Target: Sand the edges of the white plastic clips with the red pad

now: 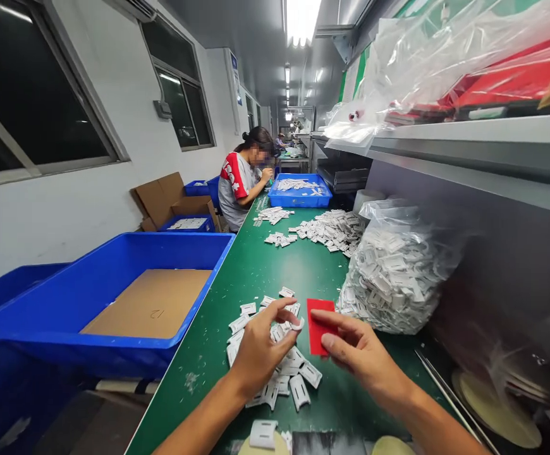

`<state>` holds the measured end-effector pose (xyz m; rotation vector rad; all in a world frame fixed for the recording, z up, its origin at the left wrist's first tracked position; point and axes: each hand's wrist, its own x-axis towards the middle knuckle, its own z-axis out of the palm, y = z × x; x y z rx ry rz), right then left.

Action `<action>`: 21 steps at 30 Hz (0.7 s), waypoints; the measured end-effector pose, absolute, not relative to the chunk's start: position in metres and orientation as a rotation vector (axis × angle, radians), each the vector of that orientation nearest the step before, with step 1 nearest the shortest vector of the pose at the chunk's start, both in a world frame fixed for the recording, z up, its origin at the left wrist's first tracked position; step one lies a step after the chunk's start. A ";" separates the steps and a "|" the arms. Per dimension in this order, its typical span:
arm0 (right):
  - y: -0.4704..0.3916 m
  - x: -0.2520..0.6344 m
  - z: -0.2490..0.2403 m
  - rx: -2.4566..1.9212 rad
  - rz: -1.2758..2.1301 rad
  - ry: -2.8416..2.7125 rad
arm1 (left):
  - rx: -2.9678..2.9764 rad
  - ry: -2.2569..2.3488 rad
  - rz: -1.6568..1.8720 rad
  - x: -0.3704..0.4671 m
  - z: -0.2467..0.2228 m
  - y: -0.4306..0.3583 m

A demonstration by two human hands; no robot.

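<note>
Left hand: left hand (pixel 258 351) pinches a small white clip (pixel 298 325) between thumb and forefinger, over the loose white parts (pixel 284 373).
Right hand: right hand (pixel 355 351) grips a red card (pixel 319 325) at its edge.
Card axis: long axis runs away from the wrist, upright, just right of the clip.
Beyond the fingers: bag of white parts (pixel 398 272).

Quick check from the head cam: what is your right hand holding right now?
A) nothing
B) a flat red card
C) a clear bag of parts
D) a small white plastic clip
B: the right hand pinches a flat red card between thumb and fingers, while the left hand holds a small white piece over the white clips on the green table.
</note>
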<state>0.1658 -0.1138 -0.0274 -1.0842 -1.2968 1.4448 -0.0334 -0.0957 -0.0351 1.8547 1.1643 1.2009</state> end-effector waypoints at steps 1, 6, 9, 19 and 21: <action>-0.114 0.165 -0.028 -1.043 1.484 -1.274 | 1.869 1.161 1.194 -0.032 -0.036 -0.098; -0.102 0.169 -0.043 -1.186 1.240 -1.220 | 1.945 1.149 1.284 -0.027 -0.039 -0.104; -0.100 0.172 -0.048 -1.265 1.208 -1.313 | 2.067 1.139 1.374 -0.028 -0.036 -0.104; -0.116 0.158 -0.036 -1.198 1.167 -1.653 | 2.260 0.933 1.348 -0.026 -0.030 -0.107; -0.115 0.159 -0.036 -1.187 1.151 -1.692 | 2.277 0.926 1.327 -0.025 -0.032 -0.106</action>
